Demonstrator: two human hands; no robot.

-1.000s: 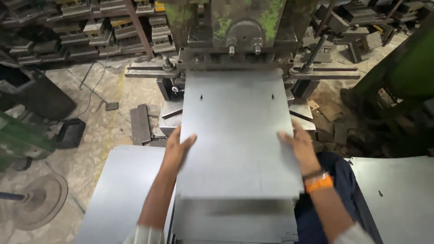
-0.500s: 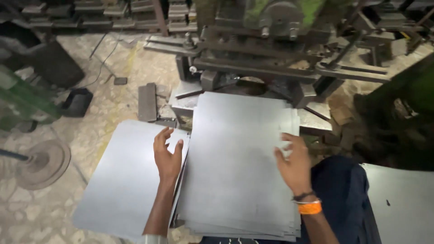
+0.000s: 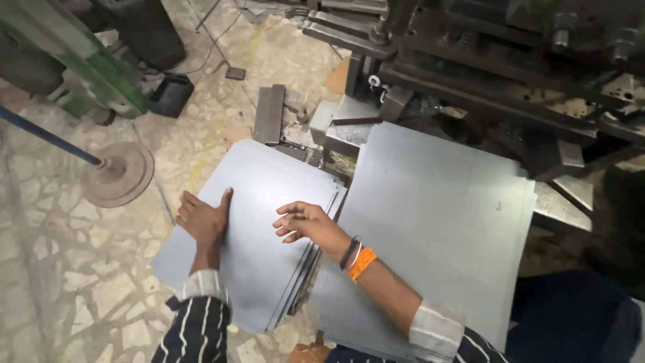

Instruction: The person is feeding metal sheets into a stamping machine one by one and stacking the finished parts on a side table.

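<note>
My left hand [image 3: 203, 218] lies flat on the top sheet of a stack of grey metal sheets [image 3: 262, 202] at my left. My right hand [image 3: 306, 224], with an orange band and a dark bangle on the wrist, hovers with fingers spread over the right edge of that same stack. A second, larger stack of grey sheets [image 3: 437, 222] rests to the right, reaching up to the press machine [image 3: 484, 60]. Neither hand grips anything.
The dark press machine fills the top right. A green machine frame [image 3: 87, 74] and a round metal disc on a rod [image 3: 121, 173] stand on the stone floor at left. A small grey metal block [image 3: 269, 114] lies beyond the left stack.
The view has swung left. My right hand crossed from the right stack's edge over to the left stack. My left hand slid outward onto the left stack's top sheet.
</note>
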